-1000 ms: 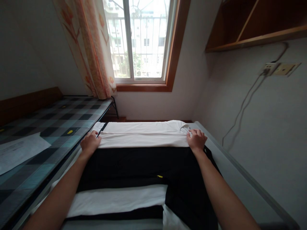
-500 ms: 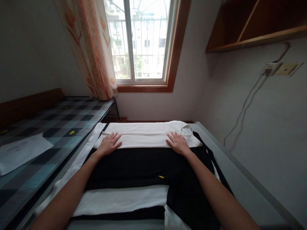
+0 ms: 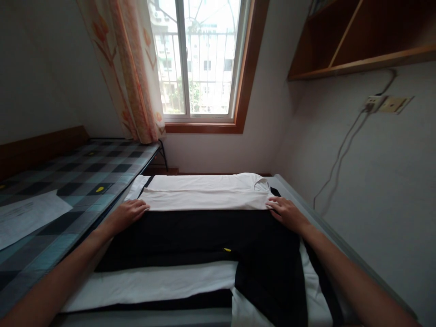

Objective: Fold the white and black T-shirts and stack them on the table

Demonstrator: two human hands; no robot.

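A white garment [image 3: 207, 193], folded into a long strip, lies across the far part of a black garment [image 3: 204, 229]. My left hand [image 3: 131, 212] rests at the strip's left end, fingers pressed together near its lower corner. At the right end, my right hand [image 3: 284, 211] touches the other corner with its fingers curled over the edge. Whether the fingers pinch cloth cannot be made out. Nearer to me lies a white sleeve [image 3: 163, 281] beside a black one, and a small yellow mark shows on the black cloth.
On the left stands a checkered mattress [image 3: 119, 159] with a paper sheet [image 3: 30, 215] on it. A curtain [image 3: 136, 91] hangs by the window. A wall shelf [image 3: 368, 63] and a plugged-in cable [image 3: 337, 159] are at the right.
Both hands have moved apart, from lying flat on the white strip out to its left and right ends. The view has shifted slightly.
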